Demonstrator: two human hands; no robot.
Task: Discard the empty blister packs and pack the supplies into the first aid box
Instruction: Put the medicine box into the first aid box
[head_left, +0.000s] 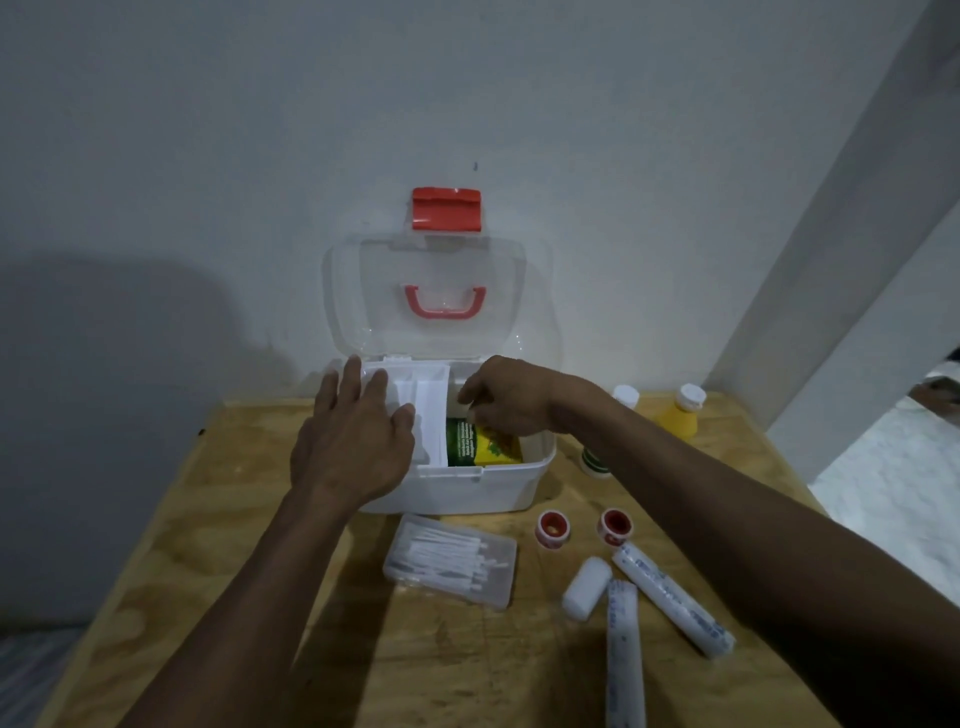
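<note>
The white first aid box (498, 486) stands open on the wooden table, its clear lid (436, 291) with a red handle leaning back against the wall. A white inner tray (428, 410) sits in the box's left half. To its right a green and yellow packet (483, 444) lies inside. My left hand (353, 431) rests flat on the tray's left part, fingers spread. Over the box's right half my right hand (506, 397) has its fingertips pinched together just above the packet; whether they hold anything is hidden.
In front of the box lie a clear case of cotton swabs (449, 566), two red tape rolls (553, 527), a small white gauze roll (587, 587) and two long wrapped bandages (675, 597). A yellow bottle (680, 410) and two other bottles stand to the right. The table edge runs right.
</note>
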